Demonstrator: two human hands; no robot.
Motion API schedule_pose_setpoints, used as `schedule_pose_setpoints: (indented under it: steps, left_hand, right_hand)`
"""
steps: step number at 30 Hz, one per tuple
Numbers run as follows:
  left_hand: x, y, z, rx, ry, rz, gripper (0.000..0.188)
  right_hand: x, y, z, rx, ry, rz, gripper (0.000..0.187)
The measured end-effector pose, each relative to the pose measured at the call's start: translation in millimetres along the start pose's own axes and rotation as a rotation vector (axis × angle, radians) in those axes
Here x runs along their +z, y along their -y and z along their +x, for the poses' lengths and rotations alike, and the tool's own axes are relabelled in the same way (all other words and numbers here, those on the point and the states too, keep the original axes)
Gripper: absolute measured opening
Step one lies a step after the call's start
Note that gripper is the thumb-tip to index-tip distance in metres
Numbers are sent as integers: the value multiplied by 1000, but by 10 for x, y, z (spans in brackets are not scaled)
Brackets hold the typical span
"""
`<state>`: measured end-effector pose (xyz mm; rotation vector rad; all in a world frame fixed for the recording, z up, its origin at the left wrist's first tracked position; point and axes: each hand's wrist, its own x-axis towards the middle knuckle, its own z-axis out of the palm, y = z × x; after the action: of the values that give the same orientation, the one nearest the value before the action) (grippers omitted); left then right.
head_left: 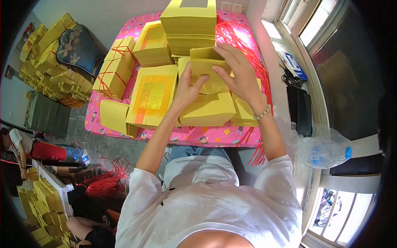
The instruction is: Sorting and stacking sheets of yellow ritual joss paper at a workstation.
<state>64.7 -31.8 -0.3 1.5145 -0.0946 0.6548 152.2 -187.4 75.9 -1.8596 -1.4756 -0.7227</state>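
Note:
A small stack of yellow paper sheets [210, 68] stands tilted up between my hands. My left hand [189, 87] grips its left side, the thumb lying across the front face. My right hand [240, 72], with a beaded bracelet at the wrist, has its thumb on the front and its fingers over the upper right edge. Just below lies a thick yellow paper block [209, 110]. Left of it is a paper stack with an orange and gold square [153, 97]. A tall yellow pile [188, 27] rises behind my hands.
Everything rests on a pink patterned table cover [190, 138]. Bundles tied with red strips [113, 70] sit at the left, and loose red strips [248, 45] trail along the right. A clear plastic bottle [326, 153] lies by the window. Another person [25, 146] bends over at far left.

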Motion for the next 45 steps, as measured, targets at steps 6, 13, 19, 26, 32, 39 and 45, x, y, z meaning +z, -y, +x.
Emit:
schedule_pose_setpoints:
  steps: [6,13,19,26,32,39,45]
  left_hand:
    - [-6,28,-2,-9,-8,-13,40]
    - [2,1,-1,-31,-9,-41,39]
    - [-23,-23,22,-77,32,-58,39]
    - [41,-442,85,-213,78,-32,42]
    - [102,-524,73,-465,57,-206,42]
    - [149,-571,56,-528,42,-203,37]
    - [143,-607,24,-504,46,-186,36]
  right_hand:
    - [64,53,-35,59,-55,110,55]
    - [275,-30,-333,449,-51,691,54]
    - [344,-85,-436,537,32,788,48]
    - [187,-69,-334,707,30,1070,41]
    - [139,-131,-388,966,99,1202,37]
    - [102,-101,-405,956,79,1279,36]
    - [68,-38,-402,890,81,1196,33]
